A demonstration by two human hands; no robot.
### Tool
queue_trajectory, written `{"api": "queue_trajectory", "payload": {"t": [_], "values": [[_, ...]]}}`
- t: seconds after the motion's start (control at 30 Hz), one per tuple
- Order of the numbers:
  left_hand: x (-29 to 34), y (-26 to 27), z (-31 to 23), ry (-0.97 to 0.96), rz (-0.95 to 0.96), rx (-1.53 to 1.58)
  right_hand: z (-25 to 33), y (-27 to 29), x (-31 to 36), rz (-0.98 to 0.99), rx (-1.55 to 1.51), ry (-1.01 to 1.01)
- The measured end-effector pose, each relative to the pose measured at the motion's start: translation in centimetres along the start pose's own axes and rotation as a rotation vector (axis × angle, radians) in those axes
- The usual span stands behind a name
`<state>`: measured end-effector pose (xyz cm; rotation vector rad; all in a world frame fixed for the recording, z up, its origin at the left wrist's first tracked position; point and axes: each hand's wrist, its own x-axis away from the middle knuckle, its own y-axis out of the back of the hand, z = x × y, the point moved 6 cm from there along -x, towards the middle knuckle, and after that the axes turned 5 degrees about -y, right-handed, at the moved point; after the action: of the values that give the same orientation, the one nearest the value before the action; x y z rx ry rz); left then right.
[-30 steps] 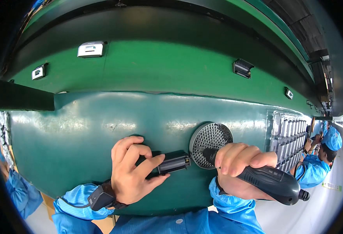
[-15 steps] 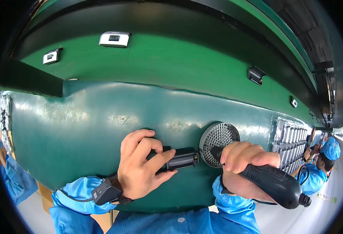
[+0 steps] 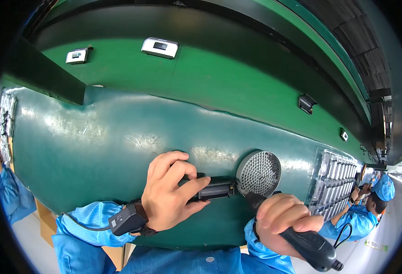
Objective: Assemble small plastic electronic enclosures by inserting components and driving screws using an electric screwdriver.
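Note:
My left hand (image 3: 171, 194) is closed around a small black plastic housing (image 3: 215, 190), its thumb and fingers gripping the left end against the bench. The housing's hollow side faces up. My right hand (image 3: 283, 223) is wrapped round a black electric screwdriver (image 3: 308, 244), held slanting with its tip end toward the upper left. That tip is close to the right end of the housing, beside a round grey dish (image 3: 259, 173) with a grid of small holes. Whether the tip touches the dish or housing, I cannot tell.
A green bench mat (image 3: 119, 128) lies under my hands. Beyond it, a green conveyor belt (image 3: 201, 68) carries white-faced devices (image 3: 160, 47) and a black housing (image 3: 307, 104). A clear compartment tray (image 3: 333, 182) stands at right, near a co-worker in blue (image 3: 358, 219).
The screwdriver's tip has come out of the dish and swung down and left toward the housing. Devices on the belt have shifted right in the picture. My left hand keeps its grip.

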<state>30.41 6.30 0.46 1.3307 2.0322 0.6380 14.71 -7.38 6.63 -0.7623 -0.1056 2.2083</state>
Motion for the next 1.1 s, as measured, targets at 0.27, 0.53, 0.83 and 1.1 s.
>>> {"api": "queue_trajectory", "payload": {"t": [0.27,0.53,0.83,1.1], "values": [[0.0,-0.1,0.3,0.012,-0.005,0.007,-1.5,-0.1,0.1,0.061,-0.024,-0.089],[0.1,0.0,0.5,0.019,-0.007,0.026,-2.0,-0.4,-0.1,0.039,-0.002,-0.122],[0.1,0.0,0.5,0.023,-0.011,0.011,-2.6,-1.3,0.0,0.127,0.045,-0.093],[0.1,0.1,0.3,0.043,0.022,-0.019,-1.6,0.1,-0.2,0.062,-0.050,-0.099]]}}
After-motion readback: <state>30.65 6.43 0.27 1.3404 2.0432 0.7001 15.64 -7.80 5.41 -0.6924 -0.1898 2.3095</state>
